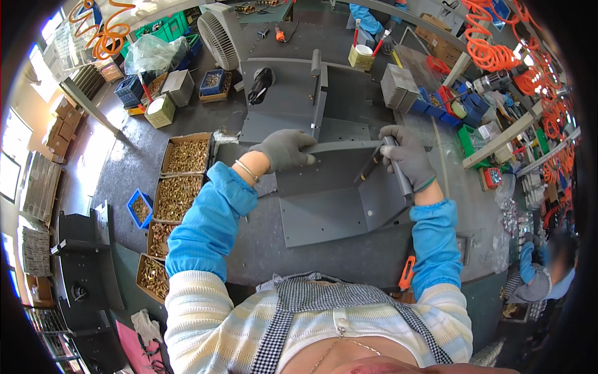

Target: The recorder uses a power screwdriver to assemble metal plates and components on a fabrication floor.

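A dark grey bent sheet-metal housing [321,209] sits tilted on the bench in front of me, with small holes in its faces. My left hand [284,150], in a grey glove, grips the housing's far left edge. At the far right corner my right hand [409,158], gloved alike, is closed on the side flange near a rounded bar. A short dark pin with a brass-coloured end [369,167] stands inside the housing. Just beyond lies a second grey metal housing [283,103] with a bundled black cable [260,85] on it. The undersides of my fingers are partly hidden.
Left are open boxes of brass fittings [187,154] and a blue tray [139,208]. An orange utility knife [407,273] lies by my right forearm. A fan [219,38] and a grey block [399,87] stand farther back. Orange coiled hoses [489,34] hang right, above a co-worker [542,271].
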`<state>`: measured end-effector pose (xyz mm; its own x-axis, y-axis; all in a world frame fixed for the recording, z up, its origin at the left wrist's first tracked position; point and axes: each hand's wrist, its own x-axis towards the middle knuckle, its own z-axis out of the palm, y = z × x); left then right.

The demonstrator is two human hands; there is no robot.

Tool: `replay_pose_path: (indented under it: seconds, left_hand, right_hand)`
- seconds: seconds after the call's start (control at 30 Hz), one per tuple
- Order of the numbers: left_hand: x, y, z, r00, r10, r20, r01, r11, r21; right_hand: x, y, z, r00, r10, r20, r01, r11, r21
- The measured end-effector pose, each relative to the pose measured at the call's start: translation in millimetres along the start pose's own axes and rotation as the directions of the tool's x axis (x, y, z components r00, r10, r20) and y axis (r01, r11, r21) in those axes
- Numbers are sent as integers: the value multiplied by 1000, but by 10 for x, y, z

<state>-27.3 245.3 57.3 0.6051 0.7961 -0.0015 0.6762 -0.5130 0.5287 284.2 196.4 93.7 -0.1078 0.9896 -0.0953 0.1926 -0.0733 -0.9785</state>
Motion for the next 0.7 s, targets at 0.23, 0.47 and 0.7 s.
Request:
replay_pose_path:
  seconds: [0.23, 0.47, 0.7]
  left_hand:
    - [322, -1010, -562, 811, -227, -539, 34, 939, -343]
    - [690, -2088, -889, 752, -601, -273, 216, 615, -759]
    - [1450, -2611, -357, 699, -689, 191, 412, 169, -895]
  right_hand:
    - [227, 51, -252, 991, 54, -126, -42, 995, 92]
    - [303, 112, -498, 975, 70, -212, -57, 996, 67]
    - [374, 67, -501, 980, 130, -148, -152, 978, -143]
